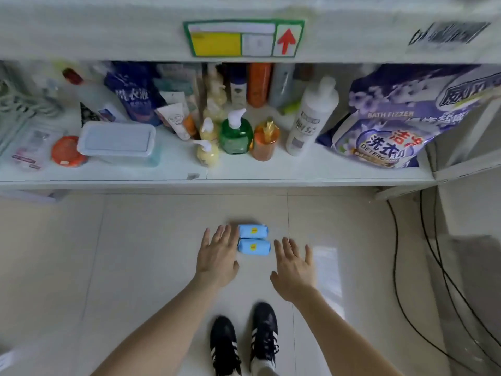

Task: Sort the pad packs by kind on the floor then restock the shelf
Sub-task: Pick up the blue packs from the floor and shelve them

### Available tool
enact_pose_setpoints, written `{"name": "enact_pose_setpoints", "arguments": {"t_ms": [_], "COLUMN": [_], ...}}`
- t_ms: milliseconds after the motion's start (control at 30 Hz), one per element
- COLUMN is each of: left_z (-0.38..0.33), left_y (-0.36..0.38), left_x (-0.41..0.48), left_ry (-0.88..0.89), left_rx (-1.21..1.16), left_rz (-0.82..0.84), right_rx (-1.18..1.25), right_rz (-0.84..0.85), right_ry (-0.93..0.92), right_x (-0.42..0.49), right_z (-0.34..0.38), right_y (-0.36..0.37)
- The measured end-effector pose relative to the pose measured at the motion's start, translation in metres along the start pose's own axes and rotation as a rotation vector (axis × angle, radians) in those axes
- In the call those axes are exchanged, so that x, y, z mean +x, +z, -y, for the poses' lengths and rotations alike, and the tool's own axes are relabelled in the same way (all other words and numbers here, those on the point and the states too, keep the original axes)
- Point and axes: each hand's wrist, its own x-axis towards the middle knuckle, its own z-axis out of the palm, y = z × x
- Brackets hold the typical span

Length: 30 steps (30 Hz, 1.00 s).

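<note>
Reaching down with fingers spread and empty, the left hand (217, 256) and right hand (294, 270) flank two blue pad packs (254, 240) lying side by side and touching on the tiled floor (135, 253), below a stocked shelf (325, 172).

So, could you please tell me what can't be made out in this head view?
- Yellow stickers on the two blue pad packs: print too small to read.
- Price label on the upper shelf edge: blurred.
- Bottles behind the green pump bottle: partly hidden, dim.
- Whether the left hand touches the packs; the right hand appears apart.
</note>
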Motion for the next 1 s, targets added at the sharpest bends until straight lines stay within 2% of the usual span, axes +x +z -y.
{"name": "enact_pose_setpoints", "arguments": {"t_ms": [267,433,800,1000], "left_z": [0.005,0.005,0.01,0.005], "left_y": [0.119,0.168,0.219,0.226], "left_x": [0.099,0.156,0.235,0.253], "left_ry": [0.036,0.076,0.134,0.159], "left_rx": [0.039,0.046,0.08,0.08], "left_rz": [0.027,-0.035,-0.068,-0.08], "right_rx": [-0.003,-0.005,0.07,0.171], "right_rz": [0.073,0.018,-0.101,-0.093], "right_ry": [-0.026,-0.038,-0.06,-0.057], "right_x": [0.094,0.144,0.211,0.21], "right_z": [-0.013,-0.018,-0.022,-0.026], "right_y": [0.121,0.177,0.247,0.264]}}
